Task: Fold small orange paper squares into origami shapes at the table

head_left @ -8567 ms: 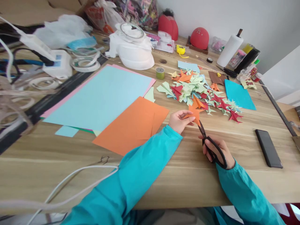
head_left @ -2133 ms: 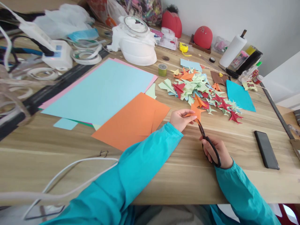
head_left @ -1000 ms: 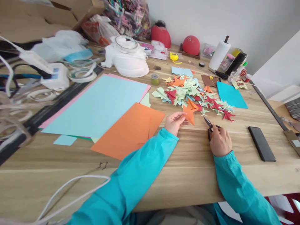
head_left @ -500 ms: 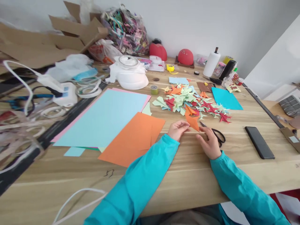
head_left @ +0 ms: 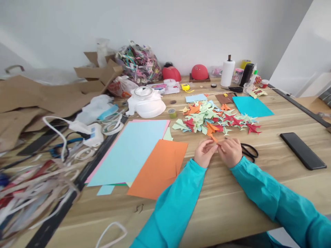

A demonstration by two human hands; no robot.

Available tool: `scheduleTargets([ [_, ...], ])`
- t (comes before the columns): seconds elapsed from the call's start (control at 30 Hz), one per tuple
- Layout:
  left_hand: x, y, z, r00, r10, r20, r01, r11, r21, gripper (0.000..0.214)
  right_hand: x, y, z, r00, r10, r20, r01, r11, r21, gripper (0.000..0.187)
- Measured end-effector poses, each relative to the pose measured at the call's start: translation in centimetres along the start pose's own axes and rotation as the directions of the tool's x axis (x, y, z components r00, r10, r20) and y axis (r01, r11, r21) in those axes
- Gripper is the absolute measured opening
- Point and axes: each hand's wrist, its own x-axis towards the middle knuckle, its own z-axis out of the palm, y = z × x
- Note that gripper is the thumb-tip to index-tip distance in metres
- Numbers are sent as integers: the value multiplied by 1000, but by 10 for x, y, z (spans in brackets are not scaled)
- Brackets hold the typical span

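Note:
Both my hands meet over the wooden table [head_left: 232,193], pinching a small folded orange paper piece [head_left: 214,138] between them. My left hand [head_left: 204,154] grips its left side with curled fingers. My right hand [head_left: 231,152] grips its right side. Black scissors [head_left: 248,151] lie flat on the table just right of my right hand, untouched. A heap of folded paper shapes [head_left: 214,119] in green, orange and red lies just beyond my hands. An orange sheet [head_left: 160,167] lies to the left of my left hand.
Light blue [head_left: 131,150] and pink sheets lie left of the orange one. A black phone [head_left: 302,155] rests at the right. A turquoise sheet [head_left: 252,106], paper towel roll [head_left: 228,72], white bowl-like container [head_left: 146,101], cardboard [head_left: 38,96] and tangled cables [head_left: 38,182] crowd the back and left.
My right hand cut the orange piece with the scissors, then laid them on the table and joined my left hand on the paper. The view has tilted up.

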Motion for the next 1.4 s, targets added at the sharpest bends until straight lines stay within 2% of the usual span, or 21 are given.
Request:
scheduleTargets([
  [0.07,-1,-1,1,997,-74,3,75,996,-44,35,-2,-3,-3,990,-135,24,136,990,-38,18],
  [0.17,1,-6,0,987,-157,-44,153,984,-86,33,-3,-5,-5,970,-235,53,236,972,-8,13],
  [0.3,6,-16,-6,975,-182,-124,159,972,-172,30,-6,-4,-4,969,-230,92,219,969,116,14],
  [0.33,7,-17,-7,969,-191,-156,160,969,-191,29,-7,-4,-4,974,-206,92,188,967,174,13],
  [0.37,9,-17,-7,963,-203,-179,161,962,-222,29,-7,-4,-4,988,-132,83,111,967,228,14],
  [0.43,10,-15,-8,953,-250,-172,192,936,-294,32,-7,-4,-5,994,96,49,-106,944,311,20],
  [0.47,10,-14,-7,950,-269,-156,211,927,-311,34,-6,-4,-4,973,231,23,-225,916,333,25],
  [0.5,9,-13,-7,948,-280,-152,224,924,-309,34,-6,-4,-4,944,330,21,-315,876,365,28],
  [0.57,7,-11,-6,957,-267,-112,232,939,-255,33,-4,-2,-1,891,433,138,-439,741,508,34],
  [0.67,3,-10,-4,972,-234,0,232,967,-102,28,-3,0,5,781,404,476,-618,388,684,33],
  [0.7,2,-10,-4,971,-239,24,240,969,-59,27,-2,0,6,761,381,525,-641,316,700,34],
  [0.73,1,-10,-4,969,-245,33,246,968,-41,26,-2,0,6,753,376,540,-648,282,708,36],
  [0.8,1,-10,-4,971,-241,8,241,971,-7,27,-2,-1,5,756,396,521,-641,291,710,39],
  [0.9,2,-12,-6,976,-208,-63,210,977,31,27,-3,-3,2,776,401,487,-623,363,693,46],
  [1.0,4,-16,-11,980,-188,-56,191,981,43,28,-4,-5,0,794,356,493,-607,417,676,53],
  [1.1,5,-18,-15,988,-151,-41,154,984,94,27,-5,-6,-1,803,287,522,-595,427,681,59],
  [1.17,5,-17,-15,983,-179,-37,181,982,55,29,-5,-6,-1,806,249,538,-590,408,697,60],
  [1.3,6,-13,-13,958,-285,-1,283,952,-117,43,-7,-5,0,800,236,551,-598,375,708,51],
  [1.4,7,-15,-11,967,-255,-11,252,960,-126,40,-8,-4,3,794,238,560,-607,373,702,33],
])
